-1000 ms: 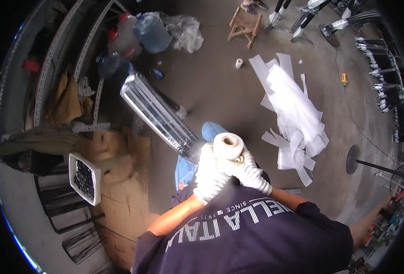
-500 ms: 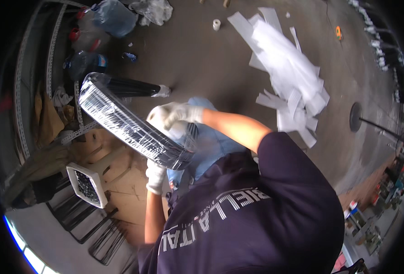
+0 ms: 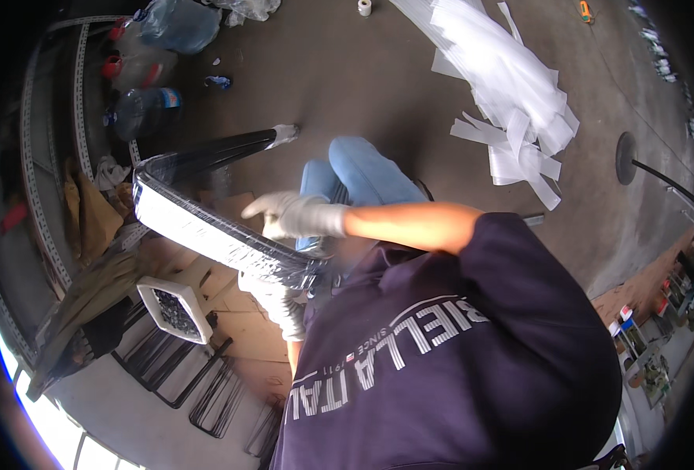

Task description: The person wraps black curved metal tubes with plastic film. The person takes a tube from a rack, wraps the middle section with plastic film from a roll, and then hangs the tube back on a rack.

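Note:
A bundle of black bent bars (image 3: 213, 236), wrapped in shiny clear film, slants from the left down to my lap. Beyond its far-left corner, black bars (image 3: 241, 146) run back to the right, ending in a pale wrapped tip. My left hand (image 3: 275, 301), in a whitish glove, grips the near underside of the bundle close to its lap end; its fingertips are hidden. My right hand (image 3: 296, 215), gloved too, hovers just above the bundle's far side, fingers stretched leftward, with nothing visible in them.
White foam sheets (image 3: 503, 74) lie piled on the floor. Large plastic bottles (image 3: 147, 112) stand by a metal rack (image 3: 80, 94) at left. A white tub (image 3: 176, 311) holds small dark pieces. Several black frames (image 3: 217, 395) lean nearby. A round-based stand (image 3: 626, 158) is at right.
My right hand has drawn away from the bundle's film, its fingers now stretched. My left hand has moved further beneath the bundle's near end. The view has shifted slightly.

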### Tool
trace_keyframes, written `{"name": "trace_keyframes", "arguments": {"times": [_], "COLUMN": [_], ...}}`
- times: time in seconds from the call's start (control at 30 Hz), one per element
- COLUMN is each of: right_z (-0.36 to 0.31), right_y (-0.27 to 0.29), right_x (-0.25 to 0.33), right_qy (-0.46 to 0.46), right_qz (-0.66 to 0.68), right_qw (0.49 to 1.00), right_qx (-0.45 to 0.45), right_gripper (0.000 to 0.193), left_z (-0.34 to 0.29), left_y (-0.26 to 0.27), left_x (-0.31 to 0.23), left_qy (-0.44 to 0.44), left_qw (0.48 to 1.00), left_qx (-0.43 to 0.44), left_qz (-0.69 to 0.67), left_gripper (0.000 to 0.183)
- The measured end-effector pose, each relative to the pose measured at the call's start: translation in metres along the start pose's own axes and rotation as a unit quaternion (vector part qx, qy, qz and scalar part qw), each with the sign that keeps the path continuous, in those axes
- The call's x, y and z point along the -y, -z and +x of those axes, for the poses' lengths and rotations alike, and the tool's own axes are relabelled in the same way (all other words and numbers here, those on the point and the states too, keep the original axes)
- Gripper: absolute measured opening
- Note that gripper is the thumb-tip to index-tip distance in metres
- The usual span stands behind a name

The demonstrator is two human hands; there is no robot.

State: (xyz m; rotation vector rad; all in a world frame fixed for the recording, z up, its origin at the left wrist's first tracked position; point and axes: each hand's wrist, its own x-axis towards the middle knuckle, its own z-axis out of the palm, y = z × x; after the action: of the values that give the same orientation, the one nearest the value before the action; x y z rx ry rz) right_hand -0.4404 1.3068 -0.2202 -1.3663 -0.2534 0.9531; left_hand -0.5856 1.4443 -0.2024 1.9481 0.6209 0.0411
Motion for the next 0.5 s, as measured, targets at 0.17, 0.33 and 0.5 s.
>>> {"name": "trace_keyframes", "arguments": {"times": [0.17, 0.33, 0.5], "right_z": [-0.098, -0.096, -0.086], "right_y": [-0.002, -0.038, -0.081], "right_x": [0.068, 0.064, 0.099], "right_qy": [0.134, 0.361, 0.186], "right_qz": [-0.163, -0.373, -0.459], "right_qw": [0.967, 0.833, 0.869], "right_qx": [-0.146, -0.193, 0.019], "right_gripper": [0.02, 0.027, 0.043], "left_z": [0.019, -0.002, -0.029], "left_y": [-0.01, -0.008, 0.003], "left_x": [-0.03, -0.037, -0.049], "left_qy": [0.037, 0.024, 0.01], "left_qw": [0.995, 0.991, 0.992], "left_qx": [-0.091, -0.123, -0.108], "left_qz": [0.024, -0.04, -0.061], "left_gripper": [0.042, 0.039, 0.037]}}
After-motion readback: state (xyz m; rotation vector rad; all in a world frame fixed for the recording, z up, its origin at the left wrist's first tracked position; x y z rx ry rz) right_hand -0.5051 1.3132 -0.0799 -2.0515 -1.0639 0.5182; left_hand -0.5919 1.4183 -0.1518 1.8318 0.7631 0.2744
